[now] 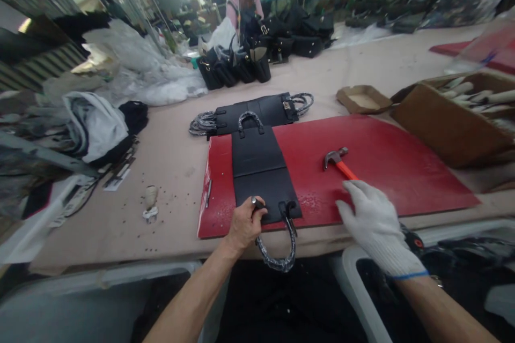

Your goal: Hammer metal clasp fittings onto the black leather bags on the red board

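Note:
A black leather bag panel [259, 158] lies lengthwise on the red mat [386, 161], with a wrapped handle at each end. The near handle [277, 262] hangs over the table edge. My bare left hand [245, 225] is closed round a short metal punch [257, 203], held over the near left corner of the panel. My right hand [368, 220], in a white glove, is at the end of the hammer's orange handle. Its fingers are apart. The claw hammer [346, 170] lies on the mat, its head pointing away from me.
Behind the mat lie more black panels [257, 112] with wrapped handles. A small cardboard tray [364, 99] and a large cardboard box [454, 123] stand at right. Black bags [233, 67] stand farther back, near a person in pink. A thread spool [151, 198] is at left.

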Tool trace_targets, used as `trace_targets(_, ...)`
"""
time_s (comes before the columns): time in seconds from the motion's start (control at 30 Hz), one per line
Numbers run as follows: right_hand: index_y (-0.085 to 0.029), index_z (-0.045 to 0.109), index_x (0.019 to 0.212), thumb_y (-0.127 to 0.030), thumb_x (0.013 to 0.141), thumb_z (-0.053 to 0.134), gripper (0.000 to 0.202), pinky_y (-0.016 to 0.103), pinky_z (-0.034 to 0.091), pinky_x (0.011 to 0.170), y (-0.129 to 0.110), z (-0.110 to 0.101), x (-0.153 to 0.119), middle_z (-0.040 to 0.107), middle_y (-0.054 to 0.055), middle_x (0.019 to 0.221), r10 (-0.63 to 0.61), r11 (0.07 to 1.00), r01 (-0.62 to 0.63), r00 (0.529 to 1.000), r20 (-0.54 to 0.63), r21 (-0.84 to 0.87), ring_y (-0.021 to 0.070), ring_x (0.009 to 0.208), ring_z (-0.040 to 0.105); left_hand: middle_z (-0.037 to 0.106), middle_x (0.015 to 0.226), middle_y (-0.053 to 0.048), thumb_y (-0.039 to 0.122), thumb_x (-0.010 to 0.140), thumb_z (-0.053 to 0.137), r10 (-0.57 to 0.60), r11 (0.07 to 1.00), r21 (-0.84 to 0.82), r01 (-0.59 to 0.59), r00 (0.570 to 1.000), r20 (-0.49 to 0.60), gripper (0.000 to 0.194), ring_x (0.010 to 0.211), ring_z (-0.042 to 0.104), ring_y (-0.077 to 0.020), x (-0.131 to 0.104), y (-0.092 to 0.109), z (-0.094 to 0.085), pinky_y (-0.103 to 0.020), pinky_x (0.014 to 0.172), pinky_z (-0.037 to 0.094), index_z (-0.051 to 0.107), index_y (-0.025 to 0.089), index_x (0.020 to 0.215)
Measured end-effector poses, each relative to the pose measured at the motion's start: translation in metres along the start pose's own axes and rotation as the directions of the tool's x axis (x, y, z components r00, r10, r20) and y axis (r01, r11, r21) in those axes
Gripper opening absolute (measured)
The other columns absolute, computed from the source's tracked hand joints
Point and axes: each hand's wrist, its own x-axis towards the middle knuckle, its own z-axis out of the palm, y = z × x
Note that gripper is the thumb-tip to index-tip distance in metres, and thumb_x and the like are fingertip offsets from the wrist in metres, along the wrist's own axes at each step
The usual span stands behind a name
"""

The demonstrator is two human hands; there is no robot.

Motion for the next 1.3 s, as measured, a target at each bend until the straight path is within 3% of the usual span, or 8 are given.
trace_targets(0.27,-0.005,0.055,0.141,-0.028,0.099,0.031,0.053,0.048,0.052,0.067,0.030,-0.014,-0.007,0.063,0.023,0.101,0.260,0.918,-0.146,0.924,0.282,-0.369,0.0413,0.088,0.067,0.074,0.090,-0.005,0.016,0.091,0.057,-0.027,0.998,-0.061,0.025,0.999,-0.020,0.012,0.083,0.073,-0.0204,0.004,0.003,0.002,-0.031,0.078,0.059,0.065,0.022,0.098)
trace_targets(0.4,0.000,0.050,0.144,-0.021,0.092,0.036,0.058,0.053,0.053,0.074,0.026,-0.013,0.011,0.064,0.028,0.104,0.370,0.929,-0.331,0.852,0.370,-0.168,0.0399,0.083,0.069,0.072,0.087,-0.005,0.014,0.091,0.058,-0.007,0.997,-0.073,0.006,1.000,-0.024,0.012,0.082,0.072,-0.0204,0.006,0.004,0.002,-0.030,0.077,0.058,0.064,0.022,0.096)
trace_targets(0.53,-0.007,0.054,0.137,-0.027,0.092,0.041,0.051,0.040,0.055,0.064,0.010,-0.030,0.019,0.063,0.009,0.074,0.404,0.891,-0.454,0.812,0.420,0.020,0.0262,0.063,0.066,0.072,0.088,-0.004,0.011,0.088,0.060,-0.016,0.997,-0.072,0.015,1.000,-0.007,0.014,0.082,0.072,-0.0195,0.006,0.003,0.003,-0.028,0.077,0.057,0.063,0.021,0.096)
trace_targets(0.67,-0.019,0.053,0.132,-0.046,0.095,0.047,0.046,0.029,0.048,0.048,-0.033,-0.071,0.015,0.048,-0.006,0.062,0.344,0.564,-0.549,0.835,0.430,0.617,0.0163,0.048,0.050,0.072,0.090,-0.004,0.010,0.088,0.061,-0.048,0.997,-0.066,0.049,0.999,0.017,0.014,0.083,0.071,-0.0187,0.006,0.002,0.004,-0.027,0.078,0.055,0.063,0.020,0.097)
trace_targets(0.8,-0.022,0.057,0.122,-0.058,0.092,0.058,0.047,0.029,0.050,0.052,-0.071,-0.100,0.016,0.056,-0.003,0.071,0.173,0.387,-0.483,0.875,0.453,0.785,0.0164,0.057,0.057,0.071,0.089,-0.004,0.011,0.089,0.059,-0.037,0.996,-0.082,0.040,0.999,0.037,0.012,0.082,0.071,-0.0190,0.008,0.002,0.003,-0.028,0.078,0.055,0.062,0.020,0.097)
trace_targets(1.03,-0.023,0.055,0.080,-0.049,0.099,0.050,0.032,0.028,0.039,0.050,-0.097,-0.127,0.027,0.054,-0.003,0.061,-0.101,0.771,-0.094,0.959,0.266,0.630,0.0148,0.052,0.052,0.070,0.089,-0.004,0.010,0.089,0.058,-0.015,0.993,-0.114,0.020,0.999,0.051,0.013,0.082,0.070,-0.0183,0.010,0.000,0.002,-0.027,0.077,0.054,0.061,0.020,0.097)
trace_targets(1.17,-0.023,0.061,0.099,-0.046,0.103,0.044,0.029,0.029,0.042,0.053,-0.103,-0.141,0.026,0.057,-0.004,0.059,-0.109,0.814,0.046,0.991,0.073,0.580,0.0163,0.050,0.057,0.070,0.090,-0.004,0.011,0.090,0.058,-0.003,0.994,-0.105,0.008,0.999,0.045,0.012,0.084,0.069,-0.0185,0.009,-0.001,0.003,-0.028,0.079,0.054,0.060,0.020,0.097)
trace_targets(1.3,-0.023,0.061,0.089,-0.041,0.102,0.041,0.029,0.030,0.039,0.051,-0.097,-0.121,0.020,0.064,0.002,0.063,-0.234,0.900,0.158,0.961,0.145,0.405,0.0194,0.051,0.061,0.070,0.090,-0.004,0.010,0.090,0.058,0.020,0.995,-0.102,-0.015,0.999,0.043,0.013,0.082,0.069,-0.0185,0.009,-0.001,0.005,-0.028,0.078,0.054,0.061,0.020,0.097)
